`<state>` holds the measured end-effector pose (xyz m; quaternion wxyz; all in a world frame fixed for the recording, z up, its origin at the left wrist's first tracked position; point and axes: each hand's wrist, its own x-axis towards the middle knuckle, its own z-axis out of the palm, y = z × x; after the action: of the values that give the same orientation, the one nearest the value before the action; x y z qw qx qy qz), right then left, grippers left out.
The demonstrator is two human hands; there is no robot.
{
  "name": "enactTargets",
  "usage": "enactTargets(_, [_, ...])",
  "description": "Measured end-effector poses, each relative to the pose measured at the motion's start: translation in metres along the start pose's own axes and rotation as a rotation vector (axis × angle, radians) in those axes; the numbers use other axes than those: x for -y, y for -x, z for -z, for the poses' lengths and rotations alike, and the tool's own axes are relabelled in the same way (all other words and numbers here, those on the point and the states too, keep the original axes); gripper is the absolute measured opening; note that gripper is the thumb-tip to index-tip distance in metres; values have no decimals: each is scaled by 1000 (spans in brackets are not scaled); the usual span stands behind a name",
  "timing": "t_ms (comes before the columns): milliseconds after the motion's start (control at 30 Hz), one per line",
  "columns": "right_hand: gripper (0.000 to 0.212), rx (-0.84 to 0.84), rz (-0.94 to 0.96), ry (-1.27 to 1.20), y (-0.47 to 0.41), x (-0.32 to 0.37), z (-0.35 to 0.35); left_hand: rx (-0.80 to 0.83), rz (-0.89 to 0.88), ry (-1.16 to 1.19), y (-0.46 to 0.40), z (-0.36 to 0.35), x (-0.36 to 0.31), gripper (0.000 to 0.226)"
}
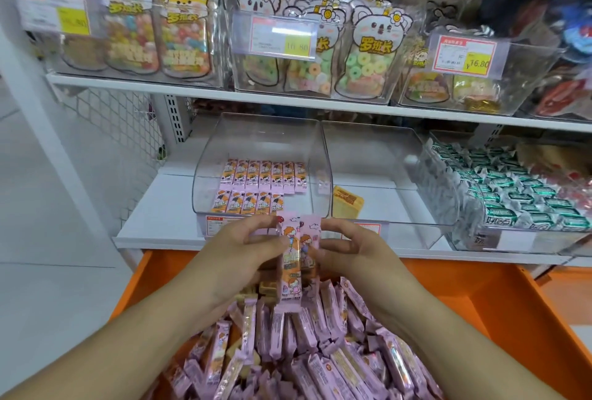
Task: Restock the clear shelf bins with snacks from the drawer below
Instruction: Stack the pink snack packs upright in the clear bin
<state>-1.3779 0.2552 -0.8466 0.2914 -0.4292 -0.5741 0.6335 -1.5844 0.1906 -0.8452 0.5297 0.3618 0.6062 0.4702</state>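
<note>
Both hands, left hand (pixel 253 245) and right hand (pixel 349 244), hold upright snack bars (pixel 296 258) between curled fingers above the full orange drawer (pixel 499 300), the clear bin (pixel 261 169) at 12 o'clock.

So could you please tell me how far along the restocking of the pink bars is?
Early on. The left clear bin holds two flat rows of pink bars, with its left side and top still bare. Left hand and right hand hold a few upright bars before it. The orange drawer remains heaped with bars.
</note>
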Motion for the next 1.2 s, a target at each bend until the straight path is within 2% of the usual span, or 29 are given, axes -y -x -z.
enactTargets(133, [35, -18, 45, 59, 4, -3, -3, -18, 7, 11, 4, -1, 0, 30])
enactTargets(233, [42, -22, 41, 49, 2, -3, 0, 5, 12, 36, 5, -1, -3, 39])
enactTargets(333, [34, -13, 43, 45, 2, -1, 0, 19, 7, 23, 6, -4, -5, 46])
enactTargets(467, [41, -50, 39, 98, -1, -1, -2, -1, -31, -121, 7, -6, -14, 46])
enactTargets(600, [49, -67, 50, 169, -13, 5, -3, 24, -25, -157, -6, -2, -24, 51])
enactTargets(667, [42, -44, 75, 237, -20, 9, -2, 37, -6, -179, -15, 1, -30, 64])
enactTargets(767, [9, -6, 153, 386, -31, 17, 0, 16, -20, -230, -31, 3, -39, 91])
enactTargets(833, [5, -22, 183, 440, -42, 24, 3, 15, -17, -177, -42, 2, -48, 89])
enactTargets(867, [4, -16, 202, 454, -48, 27, 4, 18, -17, -157, -49, 1, -53, 81])
enactTargets(933, [25, -38, 260, 529, -59, 36, 9, 24, -40, -158, -67, 0, -65, 69])
enactTargets(1000, [51, -131, 318, 676, -68, 44, 20, 20, -120, -195, -88, 0, -78, 58])
enactTargets(1033, [58, -169, 360, 738, -73, 46, 26, 5, -154, -209, -101, 0, -83, 57])
enactTargets(1100, [61, -191, 414, 825, -82, 42, 35, -24, -201, -251, -126, 0, -89, 57])
enactTargets(1200, [61, -171, 387, 850, -91, 26, 41, -3, -232, -352, -159, -7, -84, 50])
